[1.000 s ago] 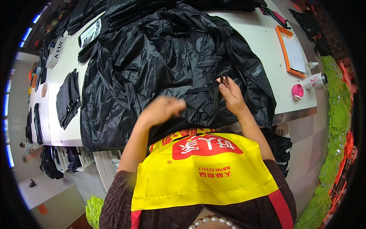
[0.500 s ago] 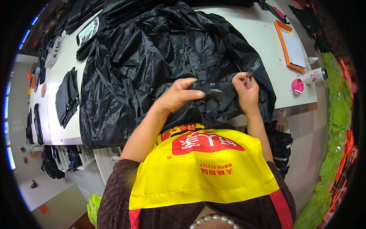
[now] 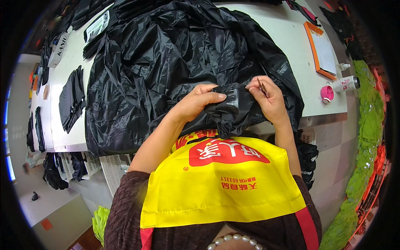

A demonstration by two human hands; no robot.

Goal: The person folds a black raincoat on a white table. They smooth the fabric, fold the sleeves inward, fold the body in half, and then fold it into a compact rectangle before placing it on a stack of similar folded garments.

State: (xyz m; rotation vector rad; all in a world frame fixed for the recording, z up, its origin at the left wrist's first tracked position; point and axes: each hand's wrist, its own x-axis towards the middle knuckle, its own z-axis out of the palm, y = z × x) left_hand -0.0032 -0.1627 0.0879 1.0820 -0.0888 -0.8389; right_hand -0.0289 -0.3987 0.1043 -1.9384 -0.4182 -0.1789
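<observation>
A large shiny black garment (image 3: 162,58) of thin fabric lies heaped over the table in front of me. My left hand (image 3: 200,101) is closed on a gathered edge of it, thumb on top. My right hand (image 3: 270,100) pinches the same edge with thumb and forefinger, a short way to the right. Small pointed thread snips (image 3: 261,86) are also held in the right hand, their tips sticking up past the fingers. Between the hands the black fabric is stretched, and a glossy patch catches the light. A fold of it hangs over the table's front edge against my yellow apron (image 3: 216,200).
Folded black pieces (image 3: 72,100) lie on the white table (image 3: 308,100) at left. An orange tray (image 3: 313,50) with paper, a white bottle (image 3: 346,83) and a pink lid (image 3: 327,94) are at right. Lime-green fabric (image 3: 366,125) is piled beyond. White baskets (image 3: 110,173) stand beneath the table.
My right hand has moved a little left, closer to my left hand, and now pinches the fabric edge. The snips have turned with it. The fabric between the hands has shifted and shows a glossy patch.
</observation>
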